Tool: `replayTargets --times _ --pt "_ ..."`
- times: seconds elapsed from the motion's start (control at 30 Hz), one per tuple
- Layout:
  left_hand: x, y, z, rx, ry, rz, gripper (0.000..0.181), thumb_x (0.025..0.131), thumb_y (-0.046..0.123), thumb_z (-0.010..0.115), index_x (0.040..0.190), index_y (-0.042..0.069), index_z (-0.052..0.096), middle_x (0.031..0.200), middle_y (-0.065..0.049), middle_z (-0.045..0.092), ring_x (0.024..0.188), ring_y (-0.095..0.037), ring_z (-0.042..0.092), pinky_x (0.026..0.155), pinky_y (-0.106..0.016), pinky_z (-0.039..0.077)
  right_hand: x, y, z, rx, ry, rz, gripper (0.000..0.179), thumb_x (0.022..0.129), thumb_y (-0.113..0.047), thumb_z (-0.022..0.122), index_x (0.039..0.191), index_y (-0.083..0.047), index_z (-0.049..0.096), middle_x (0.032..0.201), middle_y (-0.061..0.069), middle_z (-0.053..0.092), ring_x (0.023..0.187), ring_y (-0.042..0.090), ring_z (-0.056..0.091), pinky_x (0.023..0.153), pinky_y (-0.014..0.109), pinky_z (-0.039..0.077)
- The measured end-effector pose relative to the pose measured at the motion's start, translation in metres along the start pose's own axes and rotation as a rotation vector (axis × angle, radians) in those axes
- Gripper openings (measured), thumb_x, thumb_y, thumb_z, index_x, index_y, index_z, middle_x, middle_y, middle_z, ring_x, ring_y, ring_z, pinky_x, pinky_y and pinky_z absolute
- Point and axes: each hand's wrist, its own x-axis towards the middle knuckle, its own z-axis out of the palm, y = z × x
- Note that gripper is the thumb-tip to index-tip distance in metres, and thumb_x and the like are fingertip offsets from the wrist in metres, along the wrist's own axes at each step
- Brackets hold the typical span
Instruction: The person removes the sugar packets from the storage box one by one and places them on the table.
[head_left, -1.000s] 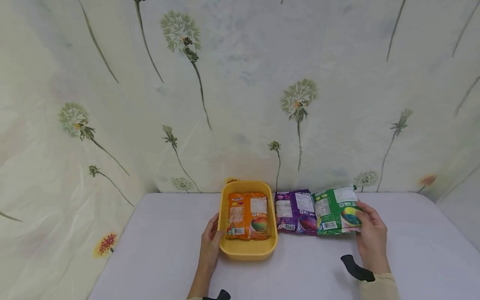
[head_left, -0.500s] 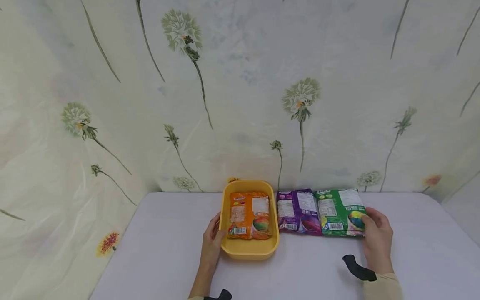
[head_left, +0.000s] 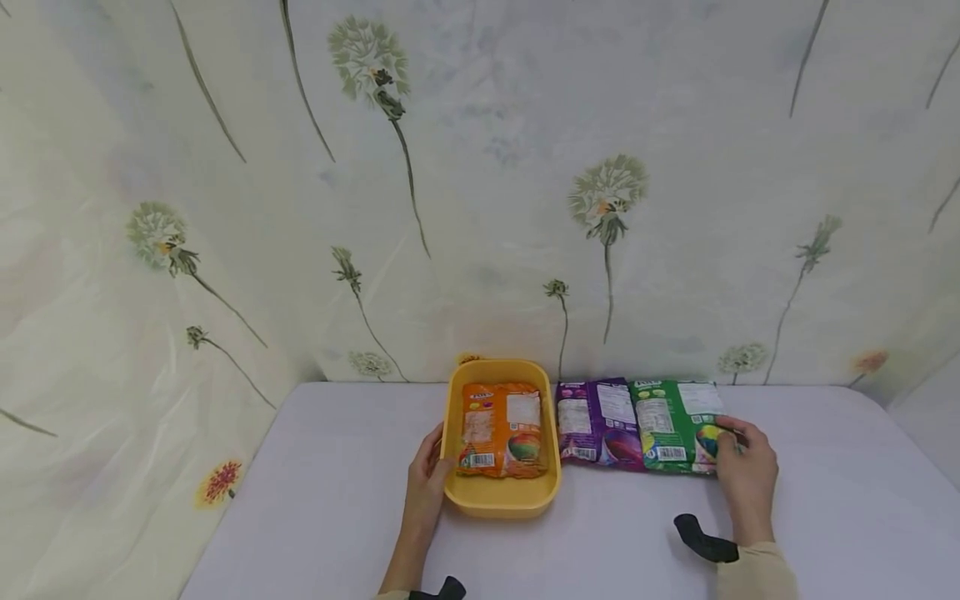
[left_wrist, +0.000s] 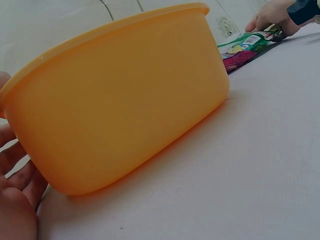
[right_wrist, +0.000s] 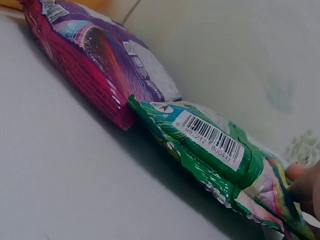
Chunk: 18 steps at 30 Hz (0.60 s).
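Observation:
In the head view a yellow plastic tub (head_left: 502, 502) stands upright on the table, with an orange packet (head_left: 487, 421) lying inside. My left hand (head_left: 426, 483) holds the tub's left side, thumb at the rim; the left wrist view shows its fingers (left_wrist: 20, 172) against the outer wall. Right of the tub lies a purple packet (head_left: 596, 421), and beside that a green packet (head_left: 667, 425). My right hand (head_left: 752, 471) pinches the green packet's right edge, which bends up a little. In the right wrist view the green packet's near corner overlaps the purple one.
A white cloth covers the table (head_left: 600, 542). Close behind the tub and packets hangs a flower-printed curtain (head_left: 480, 208). Dark curved pieces (head_left: 705, 540) sit at both wrists.
The green packet has straightened and settled level beside the purple one. My right hand went slightly right, then back left, bending the packet's edge. The left hand keeps its hold on the tub.

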Motion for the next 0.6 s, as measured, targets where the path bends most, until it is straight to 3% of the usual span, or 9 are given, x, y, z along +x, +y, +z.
replayTargets --times 0.27,0.6 --pt "0.006 -0.016 0.001 -0.004 0.021 0.026 0.052 0.093 0.007 0.048 0.143 0.015 0.039 0.148 -0.010 0.041 0.136 -0.027 0.042 0.106 -0.028 0.040 -0.002 0.005 0.002 -0.073 0.021 -0.137 0.036 0.092 -0.007 0.037 0.121 0.003 0.058 0.129 0.028 0.052 0.122 0.042 0.045 0.097 0.053 0.036" --pt "0.007 -0.019 0.002 0.003 0.033 0.022 0.052 0.092 0.008 0.049 0.143 0.017 0.040 0.148 -0.007 0.042 0.135 -0.025 0.043 0.106 -0.030 0.041 -0.003 0.010 0.005 -0.134 0.034 -0.194 0.035 0.092 -0.004 0.037 0.117 0.004 0.060 0.126 0.030 0.054 0.120 0.047 0.046 0.097 0.057 0.035"
